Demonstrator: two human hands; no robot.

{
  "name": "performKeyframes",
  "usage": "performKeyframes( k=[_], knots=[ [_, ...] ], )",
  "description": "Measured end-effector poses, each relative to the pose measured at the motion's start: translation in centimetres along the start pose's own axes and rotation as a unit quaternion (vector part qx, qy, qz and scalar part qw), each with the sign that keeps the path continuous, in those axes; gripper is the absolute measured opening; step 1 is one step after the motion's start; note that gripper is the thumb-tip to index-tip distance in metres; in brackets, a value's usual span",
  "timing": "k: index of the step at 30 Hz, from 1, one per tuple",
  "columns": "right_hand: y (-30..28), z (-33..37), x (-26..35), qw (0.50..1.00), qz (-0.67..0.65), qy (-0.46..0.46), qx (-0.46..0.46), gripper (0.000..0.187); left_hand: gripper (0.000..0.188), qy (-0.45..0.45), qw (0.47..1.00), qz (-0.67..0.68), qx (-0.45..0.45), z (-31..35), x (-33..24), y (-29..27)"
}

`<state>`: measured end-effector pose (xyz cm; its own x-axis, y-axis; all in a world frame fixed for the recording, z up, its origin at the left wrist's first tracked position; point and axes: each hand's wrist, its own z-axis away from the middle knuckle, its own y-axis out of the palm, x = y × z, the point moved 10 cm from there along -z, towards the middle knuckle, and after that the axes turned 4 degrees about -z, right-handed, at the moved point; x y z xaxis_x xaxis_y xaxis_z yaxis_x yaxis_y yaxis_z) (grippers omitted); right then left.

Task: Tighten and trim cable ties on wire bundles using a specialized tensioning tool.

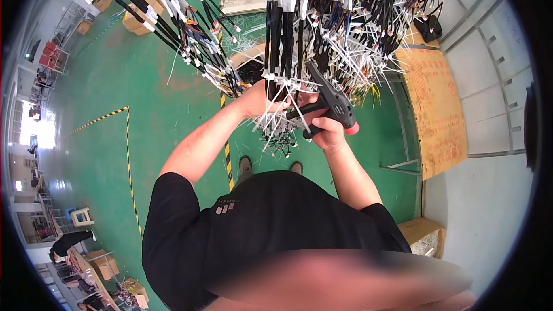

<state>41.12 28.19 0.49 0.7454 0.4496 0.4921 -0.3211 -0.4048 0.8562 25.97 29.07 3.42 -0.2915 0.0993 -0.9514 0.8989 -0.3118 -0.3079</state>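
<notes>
Black-sleeved wire harnesses (282, 40) with white tape and labels hang in front of me. My left hand (255, 101) is closed round the lower part of one bundle, near where white cable ties stick out. In my right hand (329, 132) is a black cable tie gun (336, 102) with a red end knob; my fingers wrap its grip. The gun's nose points up and to the left, close beside the bundle. Whether it touches a tie I cannot tell. Below my left hand dangle loose wire ends with small connectors (279, 138).
More harnesses (190, 40) hang at the left, and a dense mass with white ties (368, 52) hangs to the right. A wooden board (432, 109) stands by the right wall. Cardboard boxes (138, 20) sit on the green floor. A person (72, 242) is at the far left.
</notes>
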Motion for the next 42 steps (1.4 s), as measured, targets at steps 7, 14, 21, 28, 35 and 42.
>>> performKeyframes(
  k=[7, 14, 21, 28, 35, 42],
  knots=[
    [0.8, 5.4, 7.3, 0.948, 0.299, -0.096, -0.045, 0.060, 0.031, -0.037, 0.996, -0.055, -0.058, 0.7, 0.1, -0.6],
    [11.3, 11.4, 9.6, 0.745, 0.639, -0.175, -0.074, 0.049, 0.025, 0.001, 0.992, -0.085, -0.089, 2.5, -1.5, -1.5],
    [19.3, 9.4, 7.1, 0.592, 0.787, -0.112, -0.134, 0.049, 0.032, 0.015, 0.994, -0.096, -0.058, 3.4, -1.1, -3.9],
    [23.4, 4.6, 4.5, 0.541, 0.837, -0.011, -0.086, 0.049, 0.034, 0.076, 0.991, -0.073, -0.081, 4.7, -2.0, -6.6],
    [24.3, 2.9, 4.2, 0.528, 0.845, 0.076, -0.027, 0.057, 0.036, 0.052, 0.987, -0.102, -0.110, 5.6, -1.3, -6.9],
    [24.7, 3.8, 4.5, 0.480, 0.875, 0.061, -0.009, 0.062, 0.030, 0.014, 0.981, -0.115, -0.157, 6.3, -2.4, -6.6]
  ],
)
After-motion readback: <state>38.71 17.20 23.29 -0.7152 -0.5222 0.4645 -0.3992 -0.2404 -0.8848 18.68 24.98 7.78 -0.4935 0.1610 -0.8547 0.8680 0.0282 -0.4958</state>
